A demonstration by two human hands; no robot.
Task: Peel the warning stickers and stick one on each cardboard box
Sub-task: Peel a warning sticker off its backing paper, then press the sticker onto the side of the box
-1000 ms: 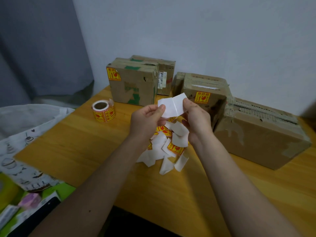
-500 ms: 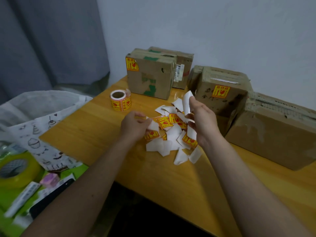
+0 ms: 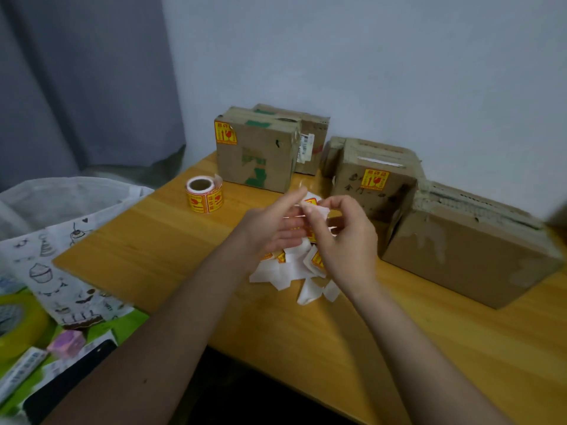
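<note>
While the right hand pinched a sticker piece between thumb and forefinger at frame center, the left hand sat touching it on the left side, fingers mostly straight, index tip raised at the piece's top edge; whether the left actually gripped it was too blurred to tell. Piece looked white-backed with a bit of yellow showing, so peeling seemed to be the step in hand, judging by the pose. Directly below the hands lay a pile of white backing scraps and loose stickers on the wooden table. Up and left of the hands stood a sticker roll. Behind it, upper center, a small box already carried a sticker, with another box tucked behind it. Upper right of the hands, a middle box also carried one. The large box at frame right showed no sticker on its visible faces, long axis running lower right; it lay right of the hands, nearer the right hand, so that hand probably places next.
</note>
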